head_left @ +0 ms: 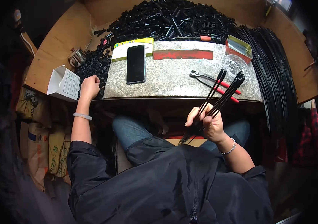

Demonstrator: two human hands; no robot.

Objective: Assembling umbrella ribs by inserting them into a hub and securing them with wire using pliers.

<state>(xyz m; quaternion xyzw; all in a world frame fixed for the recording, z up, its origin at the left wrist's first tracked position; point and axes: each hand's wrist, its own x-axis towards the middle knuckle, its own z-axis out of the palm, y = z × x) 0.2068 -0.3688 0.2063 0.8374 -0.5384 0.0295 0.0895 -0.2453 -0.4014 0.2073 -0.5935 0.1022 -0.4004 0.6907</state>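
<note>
Black rods (227, 92) pinched in right hand (212, 125), ends splayed ahead of grip. Left hand (90, 88) curled over black parts (92, 65), left of grip — contents can't be told. Red-handled pliers (223, 84) beyond — rods could be snagged if pinch is loosened.

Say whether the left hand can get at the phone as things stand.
Probably yes: the left hand, at the small black parts, is near the phone, and nothing seems to block the way.

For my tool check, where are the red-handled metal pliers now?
In the head view, the pliers lie right of centre on the speckled grey tabletop, partly behind thin black rods in the right hand.
</note>
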